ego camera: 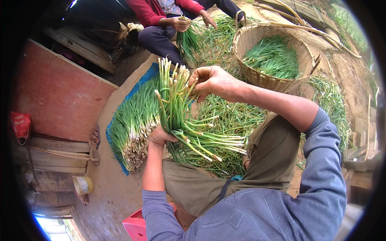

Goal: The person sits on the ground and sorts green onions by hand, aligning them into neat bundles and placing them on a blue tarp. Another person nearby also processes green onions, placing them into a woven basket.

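A thick bundle of green stalks with pale root ends, like garlic chives or scallions (175, 102), stands root ends up in my left hand (161, 136), whose fingers close around its lower part. Several stalks splay out from the bundle to the right, over my lap. My right hand (212, 82) is at the upper right of the bundle, thumb and fingertips pinching at a stalk near its root end. To the left, a large pile of the same greens (135, 120) lies in rows on a blue sheet (126, 98), pale ends towards me.
Loose green leaves (232, 117) cover the ground between my legs and beyond. A wicker basket (271, 82) holding greens stands at the upper right. Opposite sits a person in red sleeves (147, 15), holding a bunch. At the left are a yellow bucket (83, 185) and a red plastic stool (135, 224).
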{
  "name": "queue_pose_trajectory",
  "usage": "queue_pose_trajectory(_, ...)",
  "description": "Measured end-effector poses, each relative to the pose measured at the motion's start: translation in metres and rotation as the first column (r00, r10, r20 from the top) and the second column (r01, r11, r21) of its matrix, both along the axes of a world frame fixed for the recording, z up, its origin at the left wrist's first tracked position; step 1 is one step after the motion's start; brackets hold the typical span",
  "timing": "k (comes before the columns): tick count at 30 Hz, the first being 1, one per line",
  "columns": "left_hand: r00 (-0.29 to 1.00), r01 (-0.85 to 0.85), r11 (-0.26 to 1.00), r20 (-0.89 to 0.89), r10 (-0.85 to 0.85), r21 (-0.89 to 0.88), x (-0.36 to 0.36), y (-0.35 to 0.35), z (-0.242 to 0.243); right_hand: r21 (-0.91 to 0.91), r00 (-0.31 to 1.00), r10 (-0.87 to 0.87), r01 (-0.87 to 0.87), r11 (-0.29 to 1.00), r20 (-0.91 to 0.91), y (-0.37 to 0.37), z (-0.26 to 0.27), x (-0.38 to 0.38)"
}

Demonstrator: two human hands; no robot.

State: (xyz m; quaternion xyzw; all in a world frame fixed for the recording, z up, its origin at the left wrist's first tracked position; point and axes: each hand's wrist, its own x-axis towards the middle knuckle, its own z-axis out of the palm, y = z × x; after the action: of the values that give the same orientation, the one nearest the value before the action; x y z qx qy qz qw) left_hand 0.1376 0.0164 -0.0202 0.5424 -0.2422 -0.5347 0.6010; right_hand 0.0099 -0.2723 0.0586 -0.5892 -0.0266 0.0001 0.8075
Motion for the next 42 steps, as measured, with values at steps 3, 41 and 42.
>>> queue_pose_trajectory(3,1.0,0.019,1.0,0.025,-0.019,0.011,-0.003,-0.003,0.005,-0.011,1.0,-0.013,0.013,1.0,0.018,-0.002,-0.001,0.0)
queue_pose_trajectory(41,0.999,-0.034,0.999,0.035,0.033,0.022,-0.013,-0.016,0.009,-0.241,0.993,0.097,-0.111,0.964,-0.07,-0.02,0.022,-0.013)
queue_pose_trajectory(42,0.997,-0.055,0.998,0.064,0.054,0.024,-0.013,-0.016,0.009,-0.211,0.995,0.069,-0.083,0.974,-0.076,-0.015,0.016,-0.01)
